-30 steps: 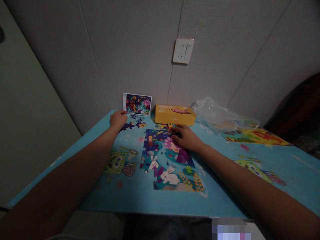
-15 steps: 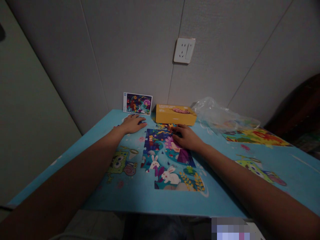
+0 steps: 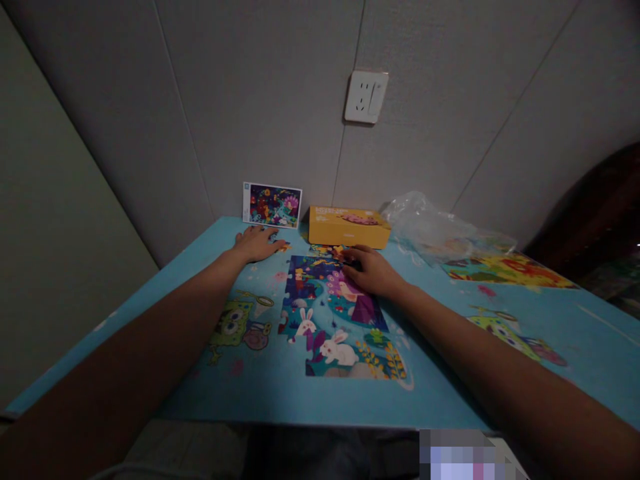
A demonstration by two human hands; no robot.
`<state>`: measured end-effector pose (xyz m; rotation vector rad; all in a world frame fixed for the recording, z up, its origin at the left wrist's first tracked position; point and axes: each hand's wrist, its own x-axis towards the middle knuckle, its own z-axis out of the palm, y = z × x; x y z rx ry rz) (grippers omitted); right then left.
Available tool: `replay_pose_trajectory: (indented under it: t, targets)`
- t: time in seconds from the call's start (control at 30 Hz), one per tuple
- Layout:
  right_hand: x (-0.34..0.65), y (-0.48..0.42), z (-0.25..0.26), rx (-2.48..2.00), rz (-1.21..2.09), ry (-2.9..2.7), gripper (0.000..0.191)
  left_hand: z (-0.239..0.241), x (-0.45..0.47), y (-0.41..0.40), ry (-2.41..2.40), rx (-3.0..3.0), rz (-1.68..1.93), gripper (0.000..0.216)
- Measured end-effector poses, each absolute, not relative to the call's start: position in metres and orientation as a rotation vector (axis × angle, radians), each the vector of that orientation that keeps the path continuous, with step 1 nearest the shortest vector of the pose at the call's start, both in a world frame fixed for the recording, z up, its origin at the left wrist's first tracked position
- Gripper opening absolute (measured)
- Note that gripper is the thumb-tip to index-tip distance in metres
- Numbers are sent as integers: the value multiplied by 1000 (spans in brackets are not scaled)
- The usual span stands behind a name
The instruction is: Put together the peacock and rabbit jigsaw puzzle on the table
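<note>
A partly built jigsaw puzzle (image 3: 335,320) with white rabbits lies on the blue cartoon-printed table (image 3: 280,393). My left hand (image 3: 256,242) lies flat with fingers stretched over loose puzzle pieces (image 3: 283,247) at the far left of the puzzle. My right hand (image 3: 367,269) rests on the puzzle's upper right corner, fingers curled down onto the pieces there; what is under them is hidden. A reference picture card (image 3: 272,205) leans against the wall behind my left hand.
A yellow box (image 3: 347,227) stands at the wall behind the puzzle. A crumpled clear plastic bag (image 3: 435,230) lies to its right, beside a yellow-red printed sheet (image 3: 505,270). A wall socket (image 3: 366,97) is above. Dark furniture (image 3: 600,220) stands at far right.
My left hand moved from the card's foot to the right and down, and opened flat over the loose pieces. My right hand has stayed on the puzzle's corner.
</note>
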<state>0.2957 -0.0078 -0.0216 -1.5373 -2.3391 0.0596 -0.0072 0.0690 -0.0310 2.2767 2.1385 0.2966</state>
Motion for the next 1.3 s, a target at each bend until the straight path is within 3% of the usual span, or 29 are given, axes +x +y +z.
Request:
replay_pose_trajectory:
  t: [0.57,0.7,0.8,0.97,1.3]
  targets:
    - [299,0,-24,-1492,22,-2321,34,-26,-2,59,2107,2383,247,68]
    - [299,-1,-22,-1464,55,-2296,33,-19,6,50,2126,2524,464,67]
    - [298,-2,-19,-1446,105,-2277,28,-11,17,43,1809,2852,624,54]
    - [296,-2,-17,-1408,49,-2272,19,-4,42,27,1277,3159,465,54]
    - [293,-10,-16,-1154,-38,-2146,27,-3,61,12,1123,3234,367,68]
